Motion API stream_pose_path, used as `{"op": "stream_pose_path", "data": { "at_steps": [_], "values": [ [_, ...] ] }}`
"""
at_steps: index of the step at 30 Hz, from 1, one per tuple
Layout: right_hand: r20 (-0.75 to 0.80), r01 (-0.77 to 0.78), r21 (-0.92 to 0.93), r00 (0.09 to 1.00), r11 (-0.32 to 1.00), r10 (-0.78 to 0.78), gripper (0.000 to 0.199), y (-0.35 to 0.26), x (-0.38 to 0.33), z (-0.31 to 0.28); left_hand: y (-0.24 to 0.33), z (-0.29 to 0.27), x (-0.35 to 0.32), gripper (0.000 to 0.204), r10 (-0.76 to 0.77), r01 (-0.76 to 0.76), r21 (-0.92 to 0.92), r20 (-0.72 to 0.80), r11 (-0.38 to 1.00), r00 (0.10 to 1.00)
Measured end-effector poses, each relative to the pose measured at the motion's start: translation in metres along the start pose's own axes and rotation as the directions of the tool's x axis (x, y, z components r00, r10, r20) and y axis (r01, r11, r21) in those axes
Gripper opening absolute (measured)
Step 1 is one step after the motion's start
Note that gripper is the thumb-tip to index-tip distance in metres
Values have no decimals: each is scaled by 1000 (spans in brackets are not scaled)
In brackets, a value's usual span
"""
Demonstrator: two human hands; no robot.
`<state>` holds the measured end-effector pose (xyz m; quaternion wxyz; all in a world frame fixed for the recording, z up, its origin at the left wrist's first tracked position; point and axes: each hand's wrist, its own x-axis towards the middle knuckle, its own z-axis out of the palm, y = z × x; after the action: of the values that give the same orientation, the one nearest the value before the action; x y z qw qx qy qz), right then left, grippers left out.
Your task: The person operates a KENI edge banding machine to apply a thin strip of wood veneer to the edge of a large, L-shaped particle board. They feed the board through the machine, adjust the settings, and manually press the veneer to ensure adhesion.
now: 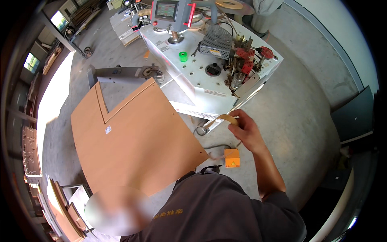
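A thin tan strip, which looks like edge banding [227,118], is pinched between the thumb and fingers of my right hand [248,131]. It curves to the left out of my grip, and a thin tail hangs below the hand. The hand is in front of the near corner of a white-topped machine [193,90]. To its left is a large brown board [141,141] with a notch cut into its far edge and a small white label. My left hand does not show; a blurred patch covers the area by the board's near left edge.
An orange foot pedal [232,158] with a cable sits on the floor below my right hand. The machine carries a screen [166,10], a perforated metal cover [216,42], a green roll [183,56] and exposed mechanisms. A grey support arm [121,73] extends beyond the board.
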<state>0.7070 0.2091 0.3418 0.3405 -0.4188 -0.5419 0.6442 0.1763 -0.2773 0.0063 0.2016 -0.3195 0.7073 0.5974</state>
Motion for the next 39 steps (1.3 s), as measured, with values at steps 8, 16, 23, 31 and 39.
{"op": "stream_pose_path", "data": {
  "at_steps": [8, 16, 23, 31, 39],
  "values": [
    [-109, 213, -269, 962, 939, -249, 25, -19, -24, -11, 29, 104, -58, 77, 936, -658, 735, 93, 166, 340],
    [22, 266, -479, 956, 837, -292, 30, -7, -20, 2, 23, 286, -332, 88, 240, -927, -203, 962, 316, -129],
    [111, 221, -422, 975, 879, -192, 34, 16, -8, 35, 7, 325, -450, 84, -266, -834, -104, 920, 541, -287],
    [70, 44, 266, 995, 963, -65, 41, 48, 17, 65, -10, 348, -464, 69, -326, -766, -88, 869, 637, -372],
    [-51, 82, -92, 995, 992, -87, 80, 48, 42, 73, -45, 367, -436, 25, -172, -230, 139, 976, 963, -133]
  ]
}}
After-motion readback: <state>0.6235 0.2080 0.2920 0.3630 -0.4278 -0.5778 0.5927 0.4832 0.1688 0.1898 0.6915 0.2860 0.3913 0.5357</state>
